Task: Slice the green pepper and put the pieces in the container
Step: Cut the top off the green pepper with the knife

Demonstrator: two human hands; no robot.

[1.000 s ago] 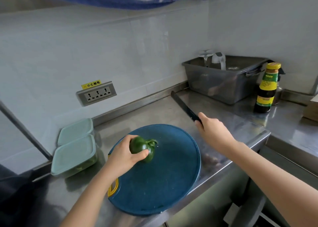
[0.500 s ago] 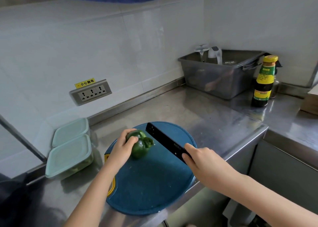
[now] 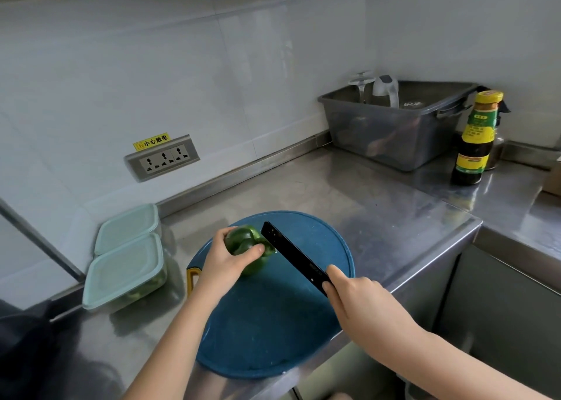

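The green pepper [image 3: 246,249] is gripped on the blue cutting board [image 3: 273,333] by the left hand [image 3: 226,264], fingers curled over it. A black knife [image 3: 293,255], clamped in the right hand [image 3: 353,296], is pressed against the pepper just beside the left fingertips. Lidded containers [image 3: 126,270] are left of the hand.
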